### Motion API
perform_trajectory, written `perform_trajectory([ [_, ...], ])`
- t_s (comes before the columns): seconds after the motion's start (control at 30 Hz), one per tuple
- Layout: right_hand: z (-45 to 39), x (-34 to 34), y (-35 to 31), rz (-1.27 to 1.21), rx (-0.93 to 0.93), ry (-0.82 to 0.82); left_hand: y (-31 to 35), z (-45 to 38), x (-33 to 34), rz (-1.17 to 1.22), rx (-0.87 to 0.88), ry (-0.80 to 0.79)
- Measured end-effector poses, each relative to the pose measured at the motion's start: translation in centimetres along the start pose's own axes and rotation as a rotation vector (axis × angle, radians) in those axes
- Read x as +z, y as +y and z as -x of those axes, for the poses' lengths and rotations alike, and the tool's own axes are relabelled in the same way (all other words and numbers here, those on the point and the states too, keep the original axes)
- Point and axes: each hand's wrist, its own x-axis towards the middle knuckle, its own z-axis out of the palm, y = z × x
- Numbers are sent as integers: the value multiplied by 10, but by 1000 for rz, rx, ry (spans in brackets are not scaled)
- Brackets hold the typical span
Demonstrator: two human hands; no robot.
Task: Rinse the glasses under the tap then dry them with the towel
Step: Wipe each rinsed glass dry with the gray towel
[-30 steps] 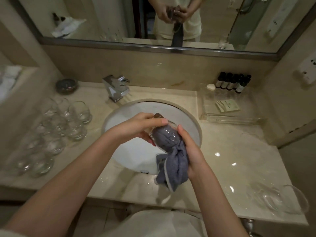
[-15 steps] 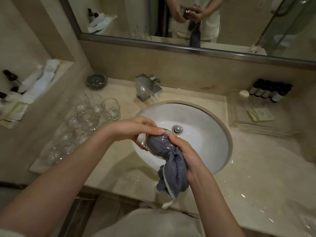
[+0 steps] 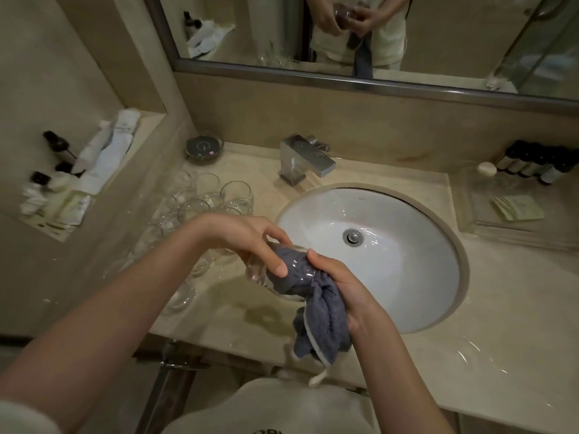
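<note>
My left hand (image 3: 250, 242) grips a clear glass (image 3: 260, 277) lying on its side, held just left of the white sink basin (image 3: 407, 277). A grey towel (image 3: 322, 321) is stuffed into the glass's mouth and hangs below it. My right hand (image 3: 341, 286) holds the towel where it enters the glass. Several more clear glasses (image 3: 213, 198) stand on the counter to the left. The chrome tap (image 3: 305, 159) behind the basin shows no running water.
A dark round dish (image 3: 204, 146) sits at the back left of the beige counter (image 3: 517, 308). A clear tray (image 3: 513, 214) with small dark bottles (image 3: 532, 164) stands at the right. A wall niche (image 3: 78, 183) on the left holds toiletries. The mirror (image 3: 344, 32) spans the back.
The view has swung left and down, so the basin now lies to the right. Both hands with the glass and towel have shifted left toward the standing glasses; the glass has turned in my grip.
</note>
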Motion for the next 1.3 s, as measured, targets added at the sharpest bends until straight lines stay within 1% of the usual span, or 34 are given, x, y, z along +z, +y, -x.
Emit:
perform_trajectory([
  [0.1, -4, 7, 0, 2, 34, 119, -21, 1, -4, 66, 32, 33],
  [0.2, -6, 1, -4, -62, 61, 202, -51, 2, -8, 166, 88, 115],
  [0.3, -1, -5, -10, -148, 63, 264, -76, 6, -8, 375, 152, 261],
  [0.37, 0, -7, -10, -162, 55, 294, -88, 6, -5, 494, 207, 363],
  [0.47, -2, -3, -7, -149, 63, 345, -97, 6, 3, 562, 269, 533],
  [0.53, -2, 0, -4, -147, 50, 365, -101, 5, 7, 564, 269, 639],
  [0.63, -2, 5, -1, -162, 54, 367, -113, 3, 11, 512, 231, 768],
  [0.73, -4, 7, 2, -162, 67, 371, -129, 3, 15, 453, 197, 825],
  [0.9, -5, 10, 6, -161, 85, 389, -148, 0, 18, 264, 160, 903],
  [0.97, -6, 11, 7, -165, 94, 385, -155, -3, 18, 149, 144, 945],
  [1.07, -6, 12, 9, -169, 95, 382, -157, -7, 18, -28, 65, 1018],
  [1.3, -7, 10, 10, -181, 88, 389, -158, -21, 16, -138, -17, 1051],
])
